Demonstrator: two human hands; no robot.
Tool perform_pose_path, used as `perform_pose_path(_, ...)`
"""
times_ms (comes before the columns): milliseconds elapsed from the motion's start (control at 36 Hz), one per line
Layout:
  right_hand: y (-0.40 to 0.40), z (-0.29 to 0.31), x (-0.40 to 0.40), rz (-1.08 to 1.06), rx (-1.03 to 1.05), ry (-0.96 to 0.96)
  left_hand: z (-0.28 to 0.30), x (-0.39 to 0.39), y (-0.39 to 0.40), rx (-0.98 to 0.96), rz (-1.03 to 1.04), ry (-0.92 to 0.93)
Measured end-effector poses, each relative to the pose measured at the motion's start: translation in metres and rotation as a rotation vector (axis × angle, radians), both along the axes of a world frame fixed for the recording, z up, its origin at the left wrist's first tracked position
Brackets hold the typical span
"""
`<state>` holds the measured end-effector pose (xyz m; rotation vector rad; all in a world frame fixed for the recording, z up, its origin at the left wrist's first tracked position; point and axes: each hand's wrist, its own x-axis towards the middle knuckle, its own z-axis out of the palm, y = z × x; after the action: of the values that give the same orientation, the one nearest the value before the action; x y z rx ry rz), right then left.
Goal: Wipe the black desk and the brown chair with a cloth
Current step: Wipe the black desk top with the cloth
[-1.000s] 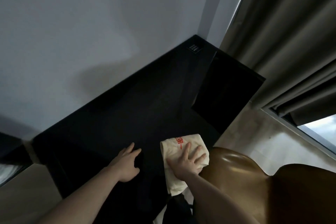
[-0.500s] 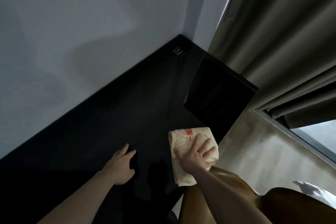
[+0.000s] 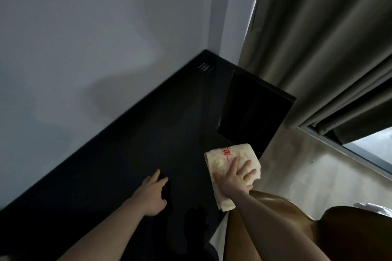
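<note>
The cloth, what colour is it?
The cloth is cream-white with red marks printed near its far edge. The head view shows it.

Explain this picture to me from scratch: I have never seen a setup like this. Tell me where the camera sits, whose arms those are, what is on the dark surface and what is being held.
There is no machine here. The camera is worn on a person's head and looks forward and down, so the two bare arms coming in from the bottom are that person's own.

The dark slab is a black desk pushed into the corner of a pale wall, with a curtain and a window to the right. The left hand rests on the desk, empty. The right hand lies flat, fingers spread, pressing a cream cloth with red printing onto the desk near its right edge. The cloth is pressed down, not gripped. Apart from a small panel in the far corner, nothing else lies on the desk that I can make out.

The shiny brown shape at lower right is the chair.
</note>
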<state>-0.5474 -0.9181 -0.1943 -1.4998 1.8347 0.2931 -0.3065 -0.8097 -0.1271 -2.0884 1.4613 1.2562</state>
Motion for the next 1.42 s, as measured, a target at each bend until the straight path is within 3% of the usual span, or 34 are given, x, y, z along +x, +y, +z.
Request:
perform_pose_path(250, -0.046, -0.015, -0.021, 0.025, 0.011, -0.018, 0.0, -0.003, -0.05, 0.01, -0.046, -0.02)
perform_pose_path(694, -0.267, -0.032, -0.078, -0.118, -0.105, 0.056, -0.056, -0.029, -0.237, -0.015, -0.154, -0.042)
perform_pose_path(972, -0.37, -0.038, -0.102, -0.183, -0.193, 0.149, -0.076, -0.03, -0.285, -0.009, -0.19, -0.069)
perform_pose_path(1222, -0.381, -0.038, -0.105, -0.194, -0.227, 0.158, -0.08, -0.028, -0.277, -0.078, -0.194, -0.09)
perform_pose_path(1417, -0.328, -0.036, -0.09, -0.099, -0.226, 0.174, -0.076, -0.031, -0.236, -0.171, -0.166, -0.115)
